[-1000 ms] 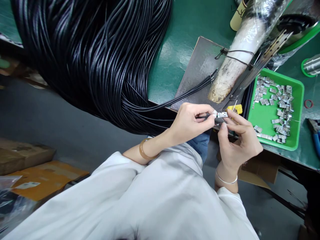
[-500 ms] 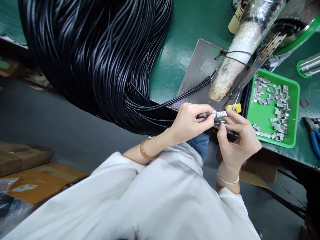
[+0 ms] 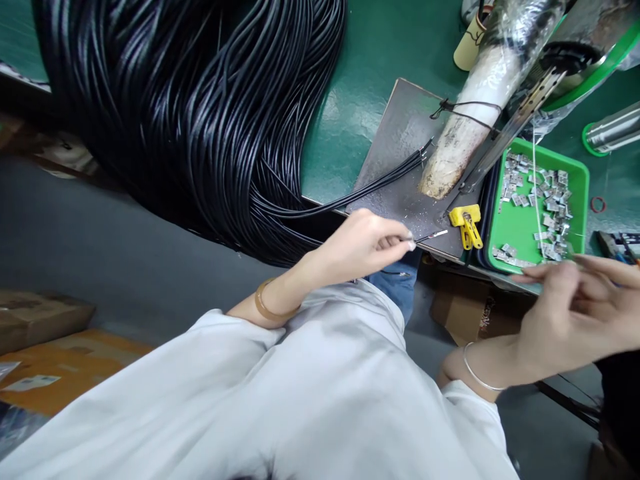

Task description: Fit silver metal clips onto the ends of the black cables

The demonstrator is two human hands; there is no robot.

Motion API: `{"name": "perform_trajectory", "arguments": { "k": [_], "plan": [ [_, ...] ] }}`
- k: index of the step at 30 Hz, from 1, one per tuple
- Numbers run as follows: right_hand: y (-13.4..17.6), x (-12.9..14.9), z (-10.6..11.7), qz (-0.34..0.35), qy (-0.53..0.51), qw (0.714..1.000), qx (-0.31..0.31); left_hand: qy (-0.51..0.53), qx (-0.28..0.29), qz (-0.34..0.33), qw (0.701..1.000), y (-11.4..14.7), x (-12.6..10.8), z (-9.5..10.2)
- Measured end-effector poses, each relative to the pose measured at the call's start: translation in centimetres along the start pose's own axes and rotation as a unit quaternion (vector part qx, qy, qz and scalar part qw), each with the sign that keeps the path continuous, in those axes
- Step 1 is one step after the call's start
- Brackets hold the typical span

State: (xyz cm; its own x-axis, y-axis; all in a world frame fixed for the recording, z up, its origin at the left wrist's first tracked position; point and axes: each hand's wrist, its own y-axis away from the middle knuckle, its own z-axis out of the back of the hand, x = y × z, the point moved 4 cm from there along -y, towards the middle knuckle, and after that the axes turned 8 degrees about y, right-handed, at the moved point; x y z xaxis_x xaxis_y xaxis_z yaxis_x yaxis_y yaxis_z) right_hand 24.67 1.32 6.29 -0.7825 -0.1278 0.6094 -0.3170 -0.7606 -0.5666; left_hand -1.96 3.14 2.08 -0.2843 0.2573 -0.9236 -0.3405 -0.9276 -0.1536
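My left hand (image 3: 370,247) pinches a thin black cable (image 3: 421,239) near its end, and a small pale and reddish tip (image 3: 440,234) points right over the mat's edge. To the right, my right hand (image 3: 575,307) is blurred by motion beside the near edge of a green tray (image 3: 579,200). Its fingers are bent together at a thin silvery wire (image 3: 537,180) that runs upward across the tray; the exact grip is smeared. Small metal connector shells (image 3: 553,200) lie scattered in the tray. A yellow clip (image 3: 466,225) rests on the grey mat (image 3: 380,160) between the hands.
A large bundle of black cables (image 3: 200,120) covers the left of the green table (image 3: 365,67). Several cable ends (image 3: 415,160) lie on the mat by a white wrapped cylinder (image 3: 465,127) with a metal strip (image 3: 520,120). At right are a silvery roll (image 3: 613,130) and pliers (image 3: 625,247).
My right hand has moved away to the right from the cable tip, with the thin wire shifting too. My left hand has drawn slightly left, the tip now turned edge-on. The yellow clip is uncovered.
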Motion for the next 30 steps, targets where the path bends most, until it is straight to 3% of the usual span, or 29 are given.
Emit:
{"name": "perform_trajectory", "arguments": {
  "k": [2,4,8,11,15,16,18,21,23,24,27,30],
  "plan": [
    [-1.0,-1.1,-0.4,0.027,0.111,0.99,0.086,-0.037,-0.105,-0.009,0.994,-0.3,0.2,1.5],
    [-2.1,-2.4,-0.7,0.048,0.173,0.972,0.154,-0.139,-0.177,-0.017,0.974,-0.8,0.4,2.8],
    [-3.9,-4.2,-1.5,0.072,0.152,0.94,0.297,-0.279,-0.166,0.028,0.946,-2.3,2.3,3.5],
    [-4.8,-4.3,-2.1,0.089,0.185,0.912,0.354,-0.219,-0.214,0.026,0.952,-3.0,4.2,3.8],
    [-5.2,-4.2,-2.7,0.113,0.282,0.89,0.341,0.066,-0.339,-0.022,0.938,-2.2,4.8,5.1],
    [-5.2,-4.1,-2.9,0.122,0.295,0.89,0.324,0.148,-0.333,-0.027,0.931,-1.8,4.3,5.3],
    [-5.0,-4.1,-3.4,0.145,0.31,0.895,0.286,0.28,-0.245,-0.024,0.928,-1.2,2.4,4.9],
    [-4.7,-3.9,-4.0,0.162,0.285,0.916,0.231,0.388,0.025,0.027,0.921,-0.3,-1.0,2.1],
    [-4.5,-3.1,-3.9,0.16,0.236,0.942,0.177,0.417,0.156,0.072,0.892,0.4,-2.0,-0.5],
    [-4.2,-2.4,-3.7,0.155,0.203,0.956,0.145,0.427,0.179,0.097,0.881,0.5,-1.9,-1.6],
    [-2.9,0.4,-3.0,0.104,0.052,0.99,0.082,0.481,0.073,0.157,0.86,0.0,0.1,-3.2],
    [-0.7,3.2,-3.0,0.036,-0.117,0.991,0.056,0.495,0.033,0.163,0.853,-0.4,1.2,-3.5]
  ]
}}
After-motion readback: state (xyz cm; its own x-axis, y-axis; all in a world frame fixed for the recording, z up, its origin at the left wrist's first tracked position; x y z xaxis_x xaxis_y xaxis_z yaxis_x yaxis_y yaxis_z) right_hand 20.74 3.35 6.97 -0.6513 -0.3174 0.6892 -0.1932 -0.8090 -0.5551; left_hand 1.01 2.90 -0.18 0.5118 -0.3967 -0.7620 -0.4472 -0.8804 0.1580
